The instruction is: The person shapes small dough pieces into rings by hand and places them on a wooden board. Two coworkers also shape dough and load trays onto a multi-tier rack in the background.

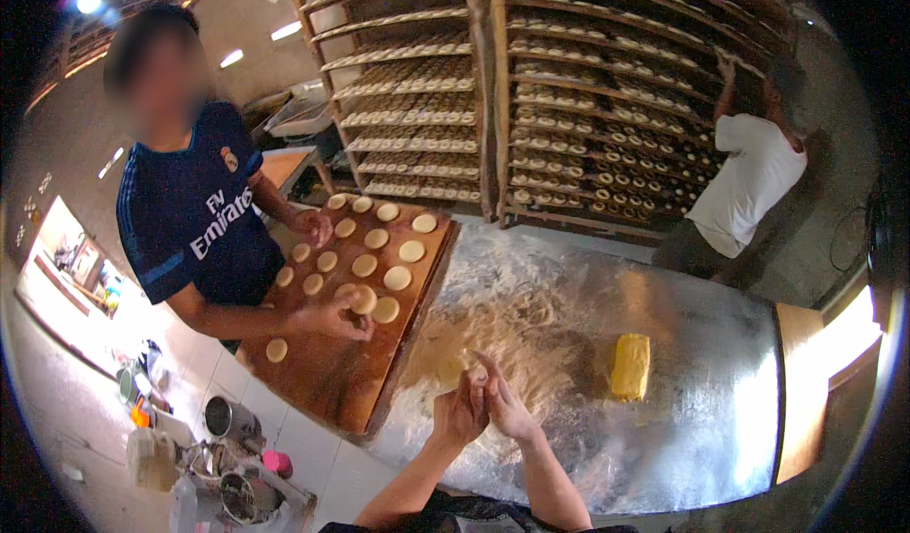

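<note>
My left hand (460,414) and my right hand (510,408) meet above the floury part of the metal table (711,438). Their fingers close together around a small pale piece of dough (480,375), of which only a bit shows between them. Flour (493,306) is spread over the tabletop beneath and beyond my hands. Off to the right lies a yellow block (630,367) that looks like butter or margarine. Left of my hands, a brown wooden board (379,381) carries several flat round dough pieces (364,266).
A person in a dark blue shirt (204,192) stands at the board, one hand holding a dough round (361,300). Tall racks (490,88) of dough rings fill the back. Another person in a white shirt (754,182) reaches into them. Metal pots (248,497) stand lower left.
</note>
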